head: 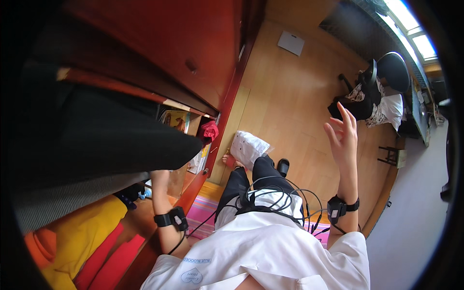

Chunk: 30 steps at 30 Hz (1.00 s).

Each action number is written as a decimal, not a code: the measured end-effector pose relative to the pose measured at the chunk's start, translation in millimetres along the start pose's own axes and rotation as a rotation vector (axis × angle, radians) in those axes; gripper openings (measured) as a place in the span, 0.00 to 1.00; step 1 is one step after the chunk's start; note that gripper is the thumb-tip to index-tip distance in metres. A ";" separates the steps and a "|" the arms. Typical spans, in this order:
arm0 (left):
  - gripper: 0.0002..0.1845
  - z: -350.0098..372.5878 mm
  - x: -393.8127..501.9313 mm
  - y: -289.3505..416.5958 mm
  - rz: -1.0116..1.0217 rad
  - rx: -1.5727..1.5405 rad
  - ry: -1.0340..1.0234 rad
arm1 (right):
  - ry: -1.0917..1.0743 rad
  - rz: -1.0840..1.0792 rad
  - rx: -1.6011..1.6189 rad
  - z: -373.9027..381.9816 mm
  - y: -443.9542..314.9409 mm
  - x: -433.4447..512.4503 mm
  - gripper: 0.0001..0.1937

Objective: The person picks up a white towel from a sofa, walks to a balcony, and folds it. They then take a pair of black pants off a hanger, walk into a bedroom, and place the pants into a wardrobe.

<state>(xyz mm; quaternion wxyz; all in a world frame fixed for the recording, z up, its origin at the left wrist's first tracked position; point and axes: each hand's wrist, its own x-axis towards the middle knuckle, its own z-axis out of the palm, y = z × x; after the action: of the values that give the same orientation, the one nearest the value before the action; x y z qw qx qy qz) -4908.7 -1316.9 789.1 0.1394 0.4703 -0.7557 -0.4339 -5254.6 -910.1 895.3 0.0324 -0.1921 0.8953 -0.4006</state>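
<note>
My left hand [160,178] reaches into a red wooden wardrobe, against the lower edge of a dark hanging garment [130,137]. Its fingers are hidden behind that cloth, so a grip cannot be made out. Near the wrist hang a grey striped garment [87,195] and a yellow one [90,232], with red garments [116,259] beside it. Raised over the floor on the right, my right hand [341,136] holds nothing, its fingers apart and slightly curled. Each forearm wears a black strapped device. A folded white item in clear plastic [249,148] lies near my bare foot [229,159].
The red wardrobe door [174,47] stands ahead on the left. A crumpled red item [209,131] sits on a shelf. Black cables [275,201] loop across my lap. On the wooden floor are a black slipper [283,166], a flat white panel [291,42] and a cloth-draped chair [377,98].
</note>
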 end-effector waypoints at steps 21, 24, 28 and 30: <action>0.17 241.9 -29.4 -255.2 -0.818 -0.076 -0.495 | -0.837 0.781 -0.452 390.8 419.9 -119.5 0.43; 0.17 252.8 -46.3 -290.3 -0.873 -0.057 -0.498 | -0.900 0.886 -0.445 440.3 449.1 -148.1 0.51; 0.18 260.9 -65.5 -317.6 -0.893 -0.021 -0.549 | -0.949 0.885 -0.466 499.1 475.0 -189.0 0.49; 0.20 262.1 -70.9 -322.5 -0.919 -0.006 -0.578 | -0.931 0.899 -0.405 516.2 482.1 -202.9 0.41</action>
<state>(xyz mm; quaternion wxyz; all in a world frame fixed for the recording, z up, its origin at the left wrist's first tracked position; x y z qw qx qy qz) -4843.8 -1178.8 396.1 -0.2769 0.6133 -0.4786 -0.5640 -5110.9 -907.1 174.6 0.5413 0.0440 0.8383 -0.0480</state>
